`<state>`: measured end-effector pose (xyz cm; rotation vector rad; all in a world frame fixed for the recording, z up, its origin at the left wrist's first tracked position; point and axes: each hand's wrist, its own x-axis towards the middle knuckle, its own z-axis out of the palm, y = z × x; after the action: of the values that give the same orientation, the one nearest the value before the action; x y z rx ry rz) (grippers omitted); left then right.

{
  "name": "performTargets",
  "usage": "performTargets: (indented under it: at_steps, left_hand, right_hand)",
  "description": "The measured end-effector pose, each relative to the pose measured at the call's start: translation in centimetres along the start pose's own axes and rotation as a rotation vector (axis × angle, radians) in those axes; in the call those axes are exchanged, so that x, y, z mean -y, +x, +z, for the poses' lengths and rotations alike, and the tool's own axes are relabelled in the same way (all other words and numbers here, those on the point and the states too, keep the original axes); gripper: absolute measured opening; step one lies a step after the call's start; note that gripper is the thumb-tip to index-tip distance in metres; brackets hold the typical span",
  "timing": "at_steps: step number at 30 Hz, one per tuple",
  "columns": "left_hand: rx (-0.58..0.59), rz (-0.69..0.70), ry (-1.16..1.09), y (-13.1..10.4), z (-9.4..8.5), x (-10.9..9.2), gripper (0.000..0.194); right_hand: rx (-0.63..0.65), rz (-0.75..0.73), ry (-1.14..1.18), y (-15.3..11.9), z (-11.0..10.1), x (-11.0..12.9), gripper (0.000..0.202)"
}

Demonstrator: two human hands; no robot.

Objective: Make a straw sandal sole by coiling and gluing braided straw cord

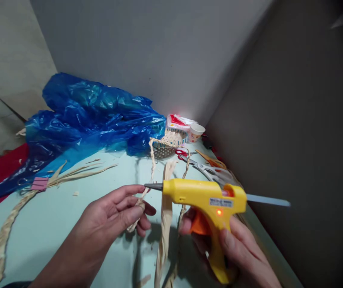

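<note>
My right hand (234, 244) grips a yellow glue gun (201, 194) by its handle, a finger at the orange trigger. A pale glue stick (269, 200) juts from its rear, and a small light on its side glows orange. The dark nozzle points left, right by the fingertips of my left hand (120, 214). Between thumb and fingers that hand pinches the end of a thin braided straw cord (152, 160). The cord loops up and away over the table, then comes back down behind the gun. A wide pale fibre strip (165, 216) runs lengthwise behind the gun.
A thicker braid (6, 232) with a pink clip (39, 183) lies at left. Crumpled blue plastic (99, 112) covers the back. Grey-handled scissors (210, 170), orange-handled scissors (215, 162), a paper cup (195, 133) and a basket (174, 138) stand near the wall corner.
</note>
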<state>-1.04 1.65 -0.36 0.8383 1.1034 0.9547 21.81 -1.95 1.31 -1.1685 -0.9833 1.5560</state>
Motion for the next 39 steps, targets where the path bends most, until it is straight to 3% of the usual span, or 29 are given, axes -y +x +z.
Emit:
performTargets:
  at_steps: [6,11,15,18,22,26,30,32,34,35,39]
  left_hand:
    - [0.081,-0.068,-0.213,-0.6,1.4,-0.7,0.044]
    - [0.066,-0.021,-0.149,-1.1,2.4,-1.5,0.052]
    - [0.043,-0.027,-0.092,-0.5,2.1,-0.8,0.045]
    - [0.029,-0.021,-0.056,0.1,1.6,0.0,0.039]
    - [0.007,0.054,-0.021,0.7,1.3,0.6,0.041]
    - [0.101,0.096,-0.015,1.0,1.5,0.6,0.036]
    - [0.18,0.088,0.06,1.0,1.5,0.5,0.034]
    - [0.145,0.074,0.104,0.8,1.4,0.4,0.04]
    - [0.054,0.059,0.161,0.6,1.3,0.4,0.042]
    - [0.018,0.054,0.186,0.5,1.3,0.3,0.04]
    - [-0.008,0.024,0.202,0.2,0.9,0.1,0.032]
  right_hand:
    - [0.103,-0.027,0.202,1.5,1.1,-0.7,0.048]
    - [0.133,-0.014,0.165,1.6,1.5,-1.5,0.047]
    - [0.184,-0.021,0.217,1.5,1.9,-1.1,0.049]
    - [0.225,-0.11,0.294,1.4,1.7,-0.3,0.042]
    - [0.216,-0.113,0.309,1.5,1.6,-0.2,0.036]
    - [0.272,0.018,0.259,1.6,2.4,-1.8,0.043]
    - [0.261,0.005,0.182,1.3,3.0,-1.9,0.044]
    - [0.172,-0.056,0.107,1.2,2.2,-0.2,0.046]
    - [-0.027,-0.171,-0.055,1.4,0.3,2.6,0.048]
    - [-0.194,-0.245,-0.205,1.6,-1.0,4.1,0.049]
    - [-0.562,-0.343,-0.511,3.2,-7.7,8.4,0.038]
